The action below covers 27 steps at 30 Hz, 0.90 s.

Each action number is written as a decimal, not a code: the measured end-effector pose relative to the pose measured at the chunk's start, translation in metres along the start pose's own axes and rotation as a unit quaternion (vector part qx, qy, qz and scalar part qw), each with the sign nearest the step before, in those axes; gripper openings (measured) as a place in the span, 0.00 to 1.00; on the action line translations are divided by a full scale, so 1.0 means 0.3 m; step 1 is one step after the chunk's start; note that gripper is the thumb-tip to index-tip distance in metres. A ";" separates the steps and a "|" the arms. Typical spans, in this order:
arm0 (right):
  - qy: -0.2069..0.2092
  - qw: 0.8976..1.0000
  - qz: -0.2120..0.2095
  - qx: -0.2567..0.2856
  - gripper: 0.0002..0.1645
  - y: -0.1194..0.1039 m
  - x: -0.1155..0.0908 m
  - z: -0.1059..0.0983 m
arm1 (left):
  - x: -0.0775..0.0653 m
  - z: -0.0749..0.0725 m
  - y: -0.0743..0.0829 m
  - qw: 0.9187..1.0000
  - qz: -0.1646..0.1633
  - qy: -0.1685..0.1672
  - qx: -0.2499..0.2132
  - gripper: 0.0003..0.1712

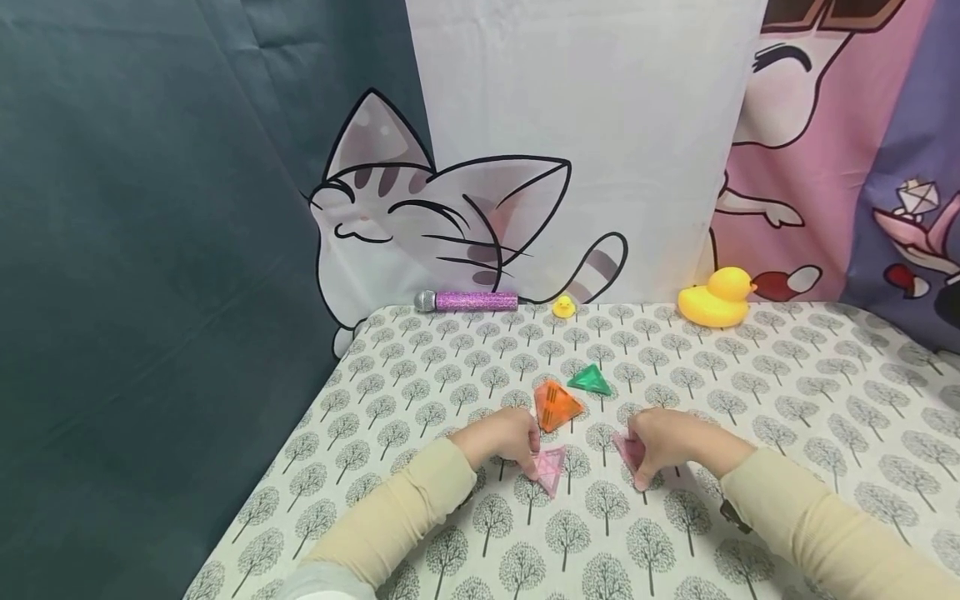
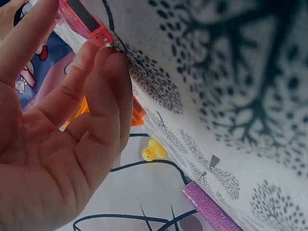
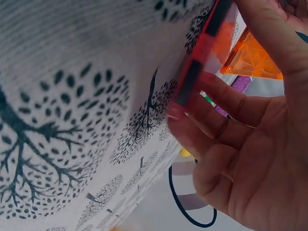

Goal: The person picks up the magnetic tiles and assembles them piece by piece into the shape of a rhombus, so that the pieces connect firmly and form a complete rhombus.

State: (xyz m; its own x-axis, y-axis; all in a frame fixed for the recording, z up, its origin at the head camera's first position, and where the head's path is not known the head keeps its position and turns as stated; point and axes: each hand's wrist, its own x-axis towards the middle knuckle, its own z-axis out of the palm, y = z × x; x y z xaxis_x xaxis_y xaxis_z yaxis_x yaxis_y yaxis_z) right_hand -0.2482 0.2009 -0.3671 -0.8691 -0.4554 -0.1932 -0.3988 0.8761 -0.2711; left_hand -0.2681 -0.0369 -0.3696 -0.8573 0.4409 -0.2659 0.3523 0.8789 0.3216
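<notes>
My left hand (image 1: 512,435) pinches a pink triangular magnetic tile (image 1: 550,471) by its left corner, low over the tablecloth. In the left wrist view, the fingertips meet at this tile's edge (image 2: 84,20), which shows a dark magnet strip. Across from it, my right hand (image 1: 660,442) grips a second pink magnetic tile (image 1: 630,454) that stands tilted and is partly hidden by the fingers. Dark strips run along that tile's edge (image 3: 195,72) in the right wrist view. Just beyond my left hand sits an orange triangular piece (image 1: 557,406), with a green triangular tile (image 1: 591,380) behind it.
Along the table's back edge lie a purple glittery microphone (image 1: 476,302), a small yellow duck (image 1: 564,307) and a larger yellow duck (image 1: 715,302). A tree-patterned cloth (image 1: 420,358) covers the table. Behind it hangs a curtain (image 1: 600,100) printed with a cartoon cat.
</notes>
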 end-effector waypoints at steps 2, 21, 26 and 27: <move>-0.006 1.000 -0.002 0.017 0.30 0.006 0.002 -0.003 | 0.003 0.002 0.003 1.000 0.000 -0.001 0.007 0.16; -0.028 0.957 -0.201 0.209 0.12 -0.062 0.056 -0.007 | 0.006 0.003 0.004 1.000 0.002 0.006 0.005 0.16; 0.019 0.962 -0.225 0.153 0.14 -0.098 0.094 0.011 | 0.001 0.004 0.005 1.000 0.003 0.006 -0.004 0.16; 0.022 0.962 -0.227 0.149 0.15 -0.105 0.100 0.016 | 0.001 0.004 0.005 1.000 0.003 0.006 -0.005 0.16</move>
State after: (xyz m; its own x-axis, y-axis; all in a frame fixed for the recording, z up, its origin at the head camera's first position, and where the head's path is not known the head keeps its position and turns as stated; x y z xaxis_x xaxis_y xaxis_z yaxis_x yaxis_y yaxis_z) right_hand -0.2603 0.1589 -0.3689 -0.6400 -0.7669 0.0480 -0.6440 0.5012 -0.5780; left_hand -0.2672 -0.0353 -0.3704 -0.8597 0.4439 -0.2527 0.3540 0.8744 0.3317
